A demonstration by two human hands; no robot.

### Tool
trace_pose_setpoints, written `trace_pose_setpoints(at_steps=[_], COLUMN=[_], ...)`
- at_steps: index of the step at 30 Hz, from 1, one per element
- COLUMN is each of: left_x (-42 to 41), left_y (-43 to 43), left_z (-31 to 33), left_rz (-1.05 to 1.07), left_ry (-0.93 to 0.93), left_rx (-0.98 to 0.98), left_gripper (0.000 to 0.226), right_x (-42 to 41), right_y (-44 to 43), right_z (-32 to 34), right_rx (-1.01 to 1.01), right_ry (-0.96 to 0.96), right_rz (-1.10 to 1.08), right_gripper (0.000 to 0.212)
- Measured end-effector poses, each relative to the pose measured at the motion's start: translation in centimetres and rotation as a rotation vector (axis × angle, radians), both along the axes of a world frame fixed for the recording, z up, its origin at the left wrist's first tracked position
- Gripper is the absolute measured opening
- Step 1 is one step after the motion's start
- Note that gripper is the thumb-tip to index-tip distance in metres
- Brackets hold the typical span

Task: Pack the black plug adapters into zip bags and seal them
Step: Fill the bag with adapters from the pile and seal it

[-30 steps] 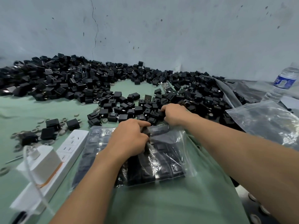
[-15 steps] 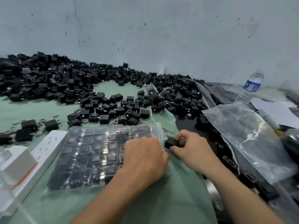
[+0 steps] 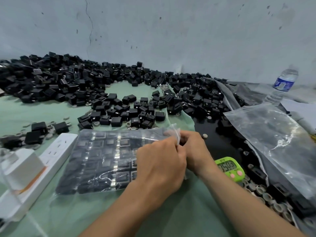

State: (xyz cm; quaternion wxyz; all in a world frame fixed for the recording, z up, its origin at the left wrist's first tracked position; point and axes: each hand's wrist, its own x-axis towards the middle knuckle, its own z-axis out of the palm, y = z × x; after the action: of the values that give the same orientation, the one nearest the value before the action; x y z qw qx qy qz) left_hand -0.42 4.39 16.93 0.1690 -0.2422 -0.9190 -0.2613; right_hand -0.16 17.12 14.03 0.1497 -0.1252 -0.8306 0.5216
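A clear zip bag (image 3: 102, 161) lies flat on the green cloth, filled with black plug adapters laid in rows. Its open mouth is at the right edge. My left hand (image 3: 160, 166) and my right hand (image 3: 195, 149) meet at that edge, and both pinch the bag's zip strip (image 3: 177, 135) between curled fingers. A large heap of loose black plug adapters (image 3: 119, 106) spreads across the back of the table, beyond the bag.
A white power strip (image 3: 56, 151) with a white charger (image 3: 22, 168) plugged in lies left of the bag. A green timer (image 3: 230, 166) sits by my right wrist. More clear bags (image 3: 277, 141) lie right, a water bottle (image 3: 282, 84) behind. Small grey rings (image 3: 266, 197) litter the table.
The right hand held a loose black adapter beside the bag's mouth half a second ago; now no adapter shows in it and both hands have come together on the zip strip.
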Motion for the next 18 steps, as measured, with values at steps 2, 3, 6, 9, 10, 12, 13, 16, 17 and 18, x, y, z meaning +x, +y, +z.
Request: trace_pose_setpoints(at_steps=[2, 3, 6, 9, 10, 12, 13, 16, 17, 18], left_x=[0.0, 0.1, 0.3, 0.4, 0.3, 0.4, 0.4, 0.2, 0.1, 0.0], left_y=[-0.1, -0.1, -0.2, -0.3, -0.3, -0.3, -0.4, -0.5, -0.6, -0.6], left_z=[0.1, 0.1, 0.1, 0.2, 0.2, 0.1, 0.0, 0.1, 0.2, 0.2], left_rz=[-0.01, -0.015, -0.02, -0.024, -0.029, -0.044, -0.052, -0.079, -0.091, -0.105], left_ry=[0.007, 0.014, 0.025, 0.011, 0.005, -0.004, -0.006, 0.0, -0.004, -0.017], left_rx=[0.006, 0.008, -0.006, -0.004, -0.007, -0.019, -0.017, -0.006, -0.003, 0.0], left_gripper=[0.028, 0.029, 0.03, 0.033, 0.033, 0.032, 0.032, 0.035, 0.035, 0.035], right_x=[0.2, 0.4, 1.0, 1.6, 1.8, 2.1, 2.4, 2.8, 3.0, 2.8], right_y=[-0.2, -0.1, 0.3, 0.2, 0.2, 0.1, 0.1, 0.2, 0.2, 0.4], right_z=[0.1, 0.1, 0.1, 0.5, 0.6, 0.4, 0.3, 0.4, 0.6, -0.1], right_rx=[-0.027, -0.037, 0.045, 0.125, 0.185, 0.435, 0.583, 0.674, 0.674, 0.719], right_ry=[0.034, 0.039, 0.028, 0.026, 0.042, 0.063, 0.061, 0.259, 0.279, 0.293], right_rz=[0.02, 0.028, 0.09, 0.209, 0.268, 0.374, 0.409, 0.42, 0.399, 0.375], right_gripper=[0.016, 0.02, 0.031, 0.025, 0.021, 0.04, 0.06, 0.058, 0.055, 0.054])
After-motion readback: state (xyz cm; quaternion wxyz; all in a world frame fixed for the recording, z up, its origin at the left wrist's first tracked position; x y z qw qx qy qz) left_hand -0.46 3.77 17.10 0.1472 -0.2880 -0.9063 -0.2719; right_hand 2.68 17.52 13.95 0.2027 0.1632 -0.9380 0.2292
